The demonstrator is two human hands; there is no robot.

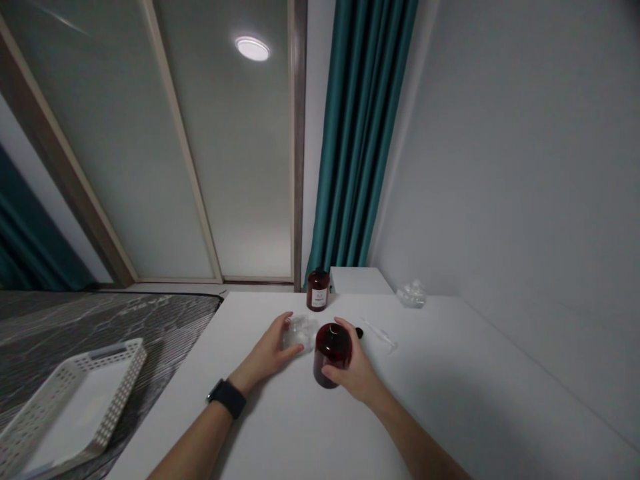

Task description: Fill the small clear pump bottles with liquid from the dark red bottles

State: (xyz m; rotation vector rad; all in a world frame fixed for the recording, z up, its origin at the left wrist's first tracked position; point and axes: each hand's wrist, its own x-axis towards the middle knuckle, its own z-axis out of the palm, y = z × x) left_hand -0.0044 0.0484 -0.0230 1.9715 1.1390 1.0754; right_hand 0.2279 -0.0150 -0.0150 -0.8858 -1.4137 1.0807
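Observation:
My right hand (354,367) is wrapped round a dark amber bottle (331,353) that stands upright, or nearly so, over the white table. No pump or cap shows on its neck. My left hand (274,345), with a dark watch on the wrist, grips a crumpled clear plastic wrapping (301,332) just left of the bottle. Right behind my right fingers lies a small black piece (359,332), partly hidden. A clear, thin plastic item (381,335) rests to the right of it; its kind is hard to make out.
A second amber bottle (318,291) with a white label stands at the table's far edge. Another crumpled clear plastic bundle (412,294) lies at the back right by the wall. A white box-like surface (363,280) adjoins the far edge. On the floor at left sits a white perforated basket (131,373).

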